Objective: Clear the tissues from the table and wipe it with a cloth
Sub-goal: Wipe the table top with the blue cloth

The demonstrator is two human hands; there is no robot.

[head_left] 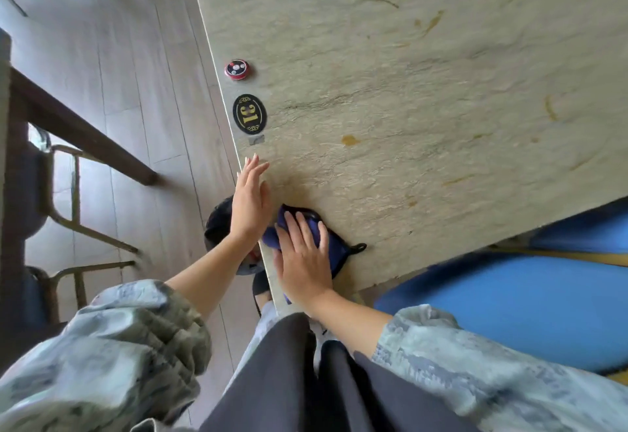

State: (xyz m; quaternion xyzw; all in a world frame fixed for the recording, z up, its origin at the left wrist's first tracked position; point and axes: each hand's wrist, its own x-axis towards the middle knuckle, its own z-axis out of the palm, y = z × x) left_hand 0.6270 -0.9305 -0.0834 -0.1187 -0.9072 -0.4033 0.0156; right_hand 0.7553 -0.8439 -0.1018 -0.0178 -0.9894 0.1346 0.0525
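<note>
A dark blue cloth (334, 248) with a small black loop lies on the near left corner of the stone-patterned table (424, 91). My right hand (302, 258) presses flat on the cloth, fingers spread. My left hand (249, 198) is held upright at the table's left edge, palm toward the cloth, fingers straight and holding nothing. No tissues show on the table top.
A red round call button (237, 69) and a black oval number plate (249, 114) sit along the table's left edge. Blue seat cushions (509, 302) lie to the right. A dark bin (219, 224) stands on the floor under my left hand. A metal-framed chair (68, 214) stands far left.
</note>
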